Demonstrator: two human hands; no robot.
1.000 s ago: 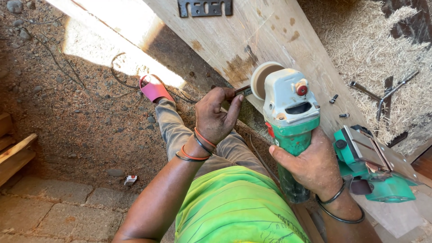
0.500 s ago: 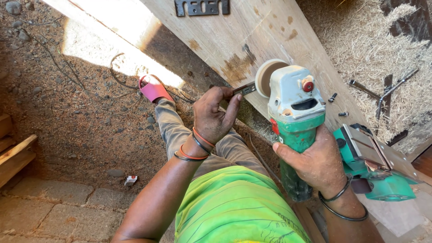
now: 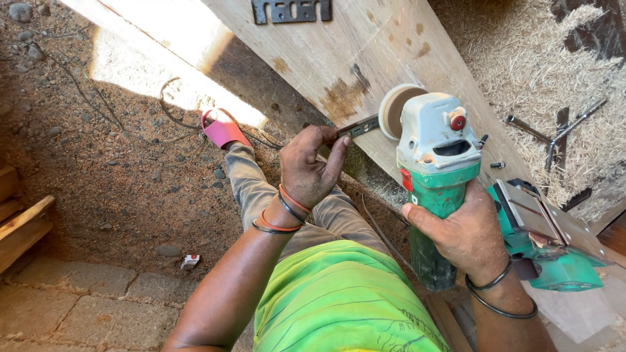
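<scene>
The left hand [image 3: 312,166] pinched a thin dark metal strip [image 3: 359,127], its long side pointing right at the tan round sanding disc [image 3: 395,111] of the green-and-grey grinder [image 3: 438,176], gripped tight in the right hand [image 3: 464,229].

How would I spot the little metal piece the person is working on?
Start at the big wooden board slanting across the ground. At its lower edge, the right hand grips a green and grey grinder. The thin dark metal strip is pinched in the left hand, its tip at the grinder's round tan disc.
</scene>
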